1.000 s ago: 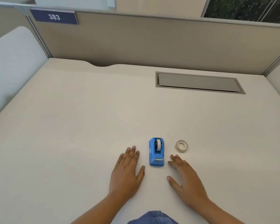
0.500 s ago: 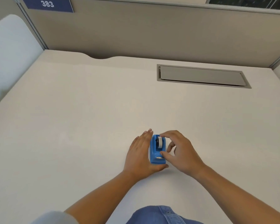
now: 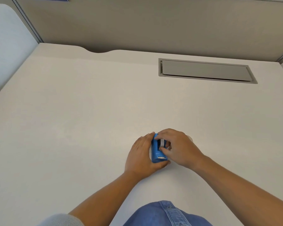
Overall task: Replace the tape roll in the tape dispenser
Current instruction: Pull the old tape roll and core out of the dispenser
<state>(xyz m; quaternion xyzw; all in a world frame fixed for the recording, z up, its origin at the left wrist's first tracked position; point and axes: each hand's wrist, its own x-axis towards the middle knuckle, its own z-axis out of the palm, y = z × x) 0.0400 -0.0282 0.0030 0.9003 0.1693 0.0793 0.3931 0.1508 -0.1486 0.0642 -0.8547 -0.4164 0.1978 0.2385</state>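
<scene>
Both hands on dispenser (image 3: 155, 151): left hand (image 3: 141, 154) cupping, right hand (image 3: 180, 146) pinching roll (image 3: 162, 142).

Both forearms are bare, no watch, rings or bracelets that I can make out on the left hand (image 3: 141, 154) or the right hand (image 3: 180, 148). There's a light grey sleeve (image 3: 60, 220) bunched up high on the left arm, soft-looking fabric. Lower down you get blue denim (image 3: 163, 214) with visible stitching and what looks like a small metal rivet or button on it.
</scene>
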